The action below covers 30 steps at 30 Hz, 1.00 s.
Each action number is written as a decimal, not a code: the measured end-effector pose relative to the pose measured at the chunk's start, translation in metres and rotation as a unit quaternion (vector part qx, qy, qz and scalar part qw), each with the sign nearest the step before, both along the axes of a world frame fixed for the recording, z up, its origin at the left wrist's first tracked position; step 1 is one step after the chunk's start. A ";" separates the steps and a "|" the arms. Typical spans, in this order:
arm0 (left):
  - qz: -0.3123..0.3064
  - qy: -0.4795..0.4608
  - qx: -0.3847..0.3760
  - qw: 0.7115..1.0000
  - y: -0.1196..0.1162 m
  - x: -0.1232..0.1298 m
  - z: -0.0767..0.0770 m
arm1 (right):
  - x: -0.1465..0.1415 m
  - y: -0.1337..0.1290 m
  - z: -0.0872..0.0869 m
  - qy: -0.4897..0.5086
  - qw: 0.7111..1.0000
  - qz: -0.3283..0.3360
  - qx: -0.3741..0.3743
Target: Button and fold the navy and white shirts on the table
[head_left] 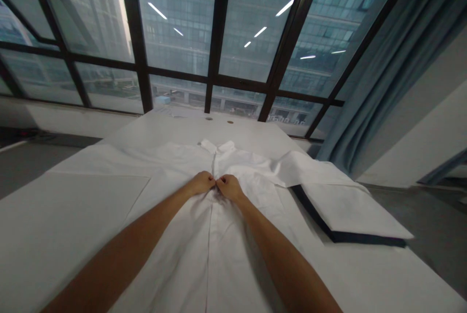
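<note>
A white shirt (189,235) lies spread out, front side up, with its collar (219,146) at the far end and its sleeves reaching out to both sides. My left hand (203,182) pinches the front placket below the collar, at the left of the seam. Close against it, my right hand (229,186) pinches the same placket from the right. The fingertips of both hands nearly meet there, and the cloth puckers under them. Any button between the fingers is too small to make out.
The shirt rests on a white table (248,130). A white item with a dark navy border (350,211) lies at the right, partly under the sleeve. Dark-framed windows (178,26) stand behind the table, and a blue-grey curtain (386,75) hangs at the right.
</note>
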<state>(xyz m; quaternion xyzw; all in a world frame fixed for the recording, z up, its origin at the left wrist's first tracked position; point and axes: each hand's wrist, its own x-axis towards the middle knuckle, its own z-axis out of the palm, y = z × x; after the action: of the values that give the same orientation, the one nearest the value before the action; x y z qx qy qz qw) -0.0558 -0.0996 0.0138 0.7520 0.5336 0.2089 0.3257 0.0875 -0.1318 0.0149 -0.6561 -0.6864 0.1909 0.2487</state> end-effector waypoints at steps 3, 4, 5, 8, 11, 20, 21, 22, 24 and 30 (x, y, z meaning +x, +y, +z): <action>0.007 -0.037 -0.049 0.998 -0.001 0.002 -0.002 | 0.003 0.000 -0.003 0.044 0.999 0.009 0.009; 0.010 -0.049 -0.066 0.997 -0.002 0.003 -0.002 | 0.004 0.000 -0.003 0.068 0.998 0.015 0.012; 0.012 -0.060 -0.082 0.995 -0.003 0.003 -0.002 | 0.005 0.000 -0.004 0.095 0.995 0.022 0.011; 0.008 -0.090 -0.107 0.990 -0.005 0.002 0.000 | 0.008 0.000 -0.005 0.204 0.978 0.037 -0.036; 0.004 -0.111 -0.108 0.988 -0.004 0.001 0.001 | 0.009 0.001 -0.004 0.321 0.942 0.029 -0.094; 0.050 0.105 0.151 0.982 -0.012 -0.005 0.001 | 0.010 -0.004 0.003 0.084 0.996 0.004 -0.021; 0.034 0.117 0.176 0.977 -0.008 -0.012 0.002 | 0.014 -0.005 0.006 0.031 0.999 -0.002 0.021; 0.011 0.128 0.200 0.971 -0.003 -0.020 0.003 | 0.020 -0.004 0.009 -0.020 0.998 -0.010 0.058; -0.029 0.166 0.223 0.960 0.013 -0.045 0.005 | 0.039 0.001 0.013 -0.117 0.988 -0.026 0.099; 0.015 0.315 0.143 0.938 0.053 -0.123 -0.005 | 0.113 0.042 0.002 -0.234 0.966 -0.078 -0.080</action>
<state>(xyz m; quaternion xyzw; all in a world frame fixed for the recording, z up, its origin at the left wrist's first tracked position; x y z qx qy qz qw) -0.1786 -0.0469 0.0084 0.8101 0.5843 0.0400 0.0269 0.2008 -0.0896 0.0167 -0.7517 -0.6548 0.0664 0.0422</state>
